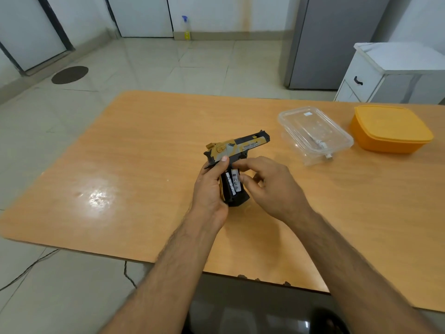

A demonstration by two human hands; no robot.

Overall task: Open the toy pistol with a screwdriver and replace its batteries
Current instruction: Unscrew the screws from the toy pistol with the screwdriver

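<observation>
So I've got the toy pistol (237, 150) up off the bench (134, 150), right around the middle of the frame, barrel pointing toward the upper right. My left hand (210, 189) is wrapped around the back of the grip, thumb pressed up against the yellow and black side just under the slide, so that one's clamped on the gun. The grip side is open and you can see two batteries (232, 183) sitting side by side in the black compartment, white labels with little warning icons facing up at me. My right hand (269, 184) is right there against the grip too, index finger laid across the top end of the batteries and thumb beside the lower part of the cell nearest it (honestly can't tell if I'm actually pinching a battery or just touching it, the fingers cover the contact). No cover plate that I can make out in this shot. Over on the right side of the frame there's a clear plastic container (315, 133) with its lid on and something small and metal inside near the front corner, too small to make out. Just beyond it, further right, an orange lidded box (390, 127), close but not touching. Both sit well apart from my hands. Upper part of the frame is tiled floor, with a spray bottle (186, 28) against the far wall.
</observation>
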